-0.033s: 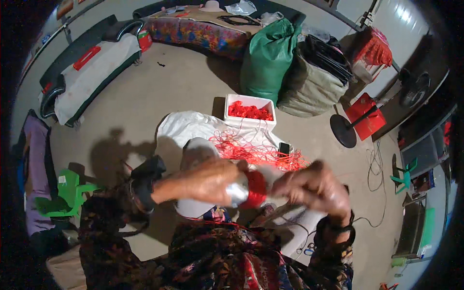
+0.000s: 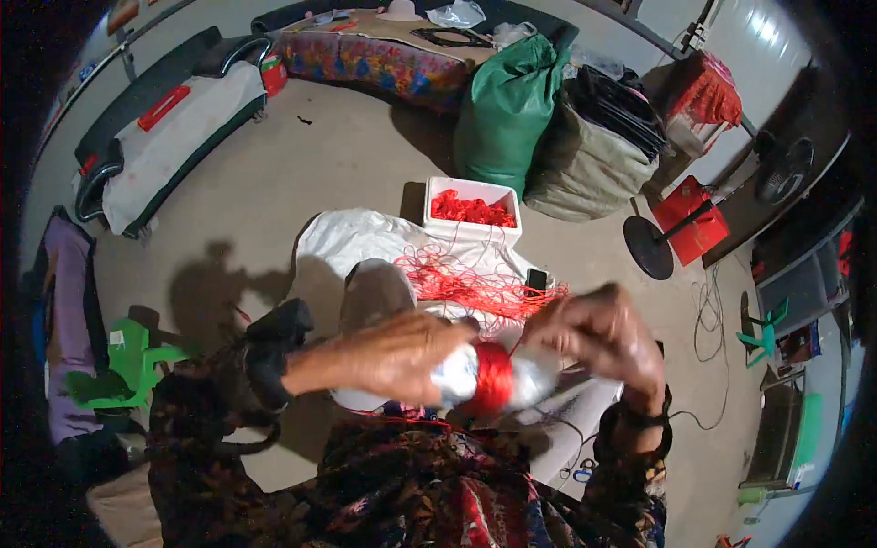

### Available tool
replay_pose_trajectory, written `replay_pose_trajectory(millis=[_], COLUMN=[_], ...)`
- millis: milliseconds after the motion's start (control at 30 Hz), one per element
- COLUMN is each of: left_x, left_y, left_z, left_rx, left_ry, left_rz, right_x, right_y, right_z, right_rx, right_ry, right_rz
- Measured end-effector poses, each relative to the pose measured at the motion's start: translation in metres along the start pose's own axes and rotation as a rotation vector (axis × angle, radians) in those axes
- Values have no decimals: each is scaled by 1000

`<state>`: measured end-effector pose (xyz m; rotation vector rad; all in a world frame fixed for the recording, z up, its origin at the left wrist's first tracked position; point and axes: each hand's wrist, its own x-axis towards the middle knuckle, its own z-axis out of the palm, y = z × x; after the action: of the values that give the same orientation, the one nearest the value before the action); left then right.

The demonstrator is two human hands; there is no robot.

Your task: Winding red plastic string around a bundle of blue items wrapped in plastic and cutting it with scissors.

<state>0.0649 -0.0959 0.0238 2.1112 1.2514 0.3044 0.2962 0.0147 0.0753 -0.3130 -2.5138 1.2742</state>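
gripping the white roll (image 2: 533, 382) by one end, the left fingers (image 2: 446, 334) leave its red string (image 2: 494, 379) exposed, likely for access. the right fingers (image 2: 554, 331) curl just beside it, too blurred to tell if pinching.

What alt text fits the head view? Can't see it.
Left hand holds a pale object wound with red cord, the right hand close beside it. Beyond, tangled cord lies on white cloth near a white box.
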Motion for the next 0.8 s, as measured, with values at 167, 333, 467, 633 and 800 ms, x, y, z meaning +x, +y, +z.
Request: replay_pose_trajectory(millis=[167, 333, 467, 633, 800], left_x=[-7, -2, -8, -6, 0], left_y=[22, -58, -65, 22, -47], left_z=[-26, -33, 8, -17, -35], left_rx=[-421, -376, -25, -335, -611], left_ry=[156, 320, 216, 54, 371], left_rz=[195, -143, -35, 237, 62], right_x=[-26, -25, -3, 16, -40], right_y=[77, 29, -10, 62, 120], right_z=[46, 62, 20, 14, 81], right_rx=[545, 145, 147, 345, 474], right_ry=[15, -154, -70, -5, -166], right_rz=[229, 286, -22, 198, 272])
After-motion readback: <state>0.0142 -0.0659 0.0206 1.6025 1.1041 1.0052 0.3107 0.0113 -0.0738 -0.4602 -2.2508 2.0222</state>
